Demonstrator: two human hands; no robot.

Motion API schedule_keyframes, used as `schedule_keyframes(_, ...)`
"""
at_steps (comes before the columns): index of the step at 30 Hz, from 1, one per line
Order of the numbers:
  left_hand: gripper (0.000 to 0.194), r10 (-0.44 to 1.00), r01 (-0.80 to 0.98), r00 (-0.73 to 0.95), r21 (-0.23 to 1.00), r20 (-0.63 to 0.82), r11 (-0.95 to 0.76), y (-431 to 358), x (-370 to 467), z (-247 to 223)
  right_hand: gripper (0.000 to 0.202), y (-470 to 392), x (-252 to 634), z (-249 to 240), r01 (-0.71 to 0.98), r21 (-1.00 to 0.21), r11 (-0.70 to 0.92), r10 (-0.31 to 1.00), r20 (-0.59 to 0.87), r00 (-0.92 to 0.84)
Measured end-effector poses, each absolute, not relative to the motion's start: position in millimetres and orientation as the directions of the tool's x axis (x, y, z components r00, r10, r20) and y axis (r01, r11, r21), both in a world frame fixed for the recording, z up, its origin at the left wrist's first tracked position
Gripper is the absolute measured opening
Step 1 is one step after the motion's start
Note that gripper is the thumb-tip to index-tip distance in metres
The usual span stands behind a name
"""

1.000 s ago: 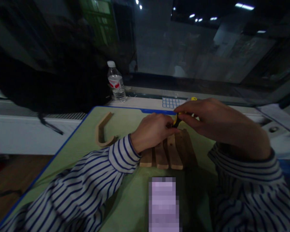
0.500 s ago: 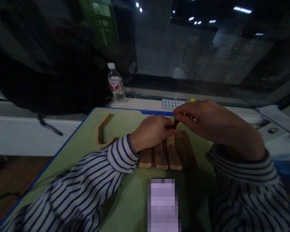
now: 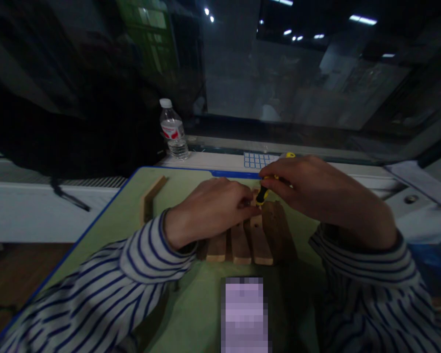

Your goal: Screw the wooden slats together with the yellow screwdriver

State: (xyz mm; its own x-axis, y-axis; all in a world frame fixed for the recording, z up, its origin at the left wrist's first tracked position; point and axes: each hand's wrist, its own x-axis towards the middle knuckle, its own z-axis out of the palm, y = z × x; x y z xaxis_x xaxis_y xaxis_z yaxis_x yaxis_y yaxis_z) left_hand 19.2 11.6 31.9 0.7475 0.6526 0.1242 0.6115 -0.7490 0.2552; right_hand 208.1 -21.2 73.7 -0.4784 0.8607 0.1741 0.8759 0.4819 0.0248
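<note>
Three wooden slats (image 3: 241, 247) lie side by side on the green table top (image 3: 191, 314), with small dark holes in them. Over their far ends is my left hand (image 3: 216, 206), its thumb and fingers pinched together near the screwdriver's lower end; whatever is between them is too small to name. My right hand (image 3: 301, 189) is closed on the top of a black and yellow screwdriver (image 3: 261, 194), which stands tilted over the rightmost slat. The tool's tip is hidden by the left fingers. A bent wooden piece (image 3: 147, 203) lies to the left, partly behind my left sleeve.
A water bottle (image 3: 174, 132) stands on the white sill behind the table. Also on the sill are a blue-lined grid sheet (image 3: 257, 160) and a yellow item (image 3: 289, 155). A blurred phone-like object (image 3: 244, 316) lies at the near edge.
My left hand has shifted a little left and uncovered more of the screwdriver and the rightmost slat. My left sleeve now covers more of the bent piece. The view has moved slightly.
</note>
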Motion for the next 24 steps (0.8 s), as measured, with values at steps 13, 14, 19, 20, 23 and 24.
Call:
schedule_keyframes(13, 0.019, 0.377, 0.469, 0.720, -0.007, 0.582, -0.883, -73, 0, -9, 0.018, -23, 210, 71, 0.872, -0.006, 0.490, 0.855, 0.196, -0.480)
schedule_keyframes(14, 0.020, 0.357, 0.463, 0.725, -0.033, 0.588, -0.886, -74, 1, -12, 0.018, -23, 211, 71, 0.870, -0.008, 0.493, 0.852, 0.206, -0.481)
schedule_keyframes(19, 0.028, 0.306, 0.468, 0.722, -0.112, 0.621, -0.877, -71, 3, -17, 0.023, -20, 211, 70, 0.864, 0.000, 0.504, 0.840, 0.235, -0.490)
schedule_keyframes(20, 0.029, 0.306, 0.473, 0.718, -0.116, 0.625, -0.874, -71, 4, -18, 0.023, -20, 211, 69, 0.865, 0.008, 0.502, 0.838, 0.244, -0.489)
schedule_keyframes(23, 0.032, 0.318, 0.497, 0.696, -0.111, 0.644, -0.861, -70, 6, -22, 0.023, -19, 211, 68, 0.862, 0.038, 0.505, 0.826, 0.268, -0.495)
schedule_keyframes(24, 0.031, 0.302, 0.492, 0.695, -0.126, 0.652, -0.861, -71, 6, -23, 0.024, -19, 211, 67, 0.861, 0.042, 0.507, 0.823, 0.272, -0.499)
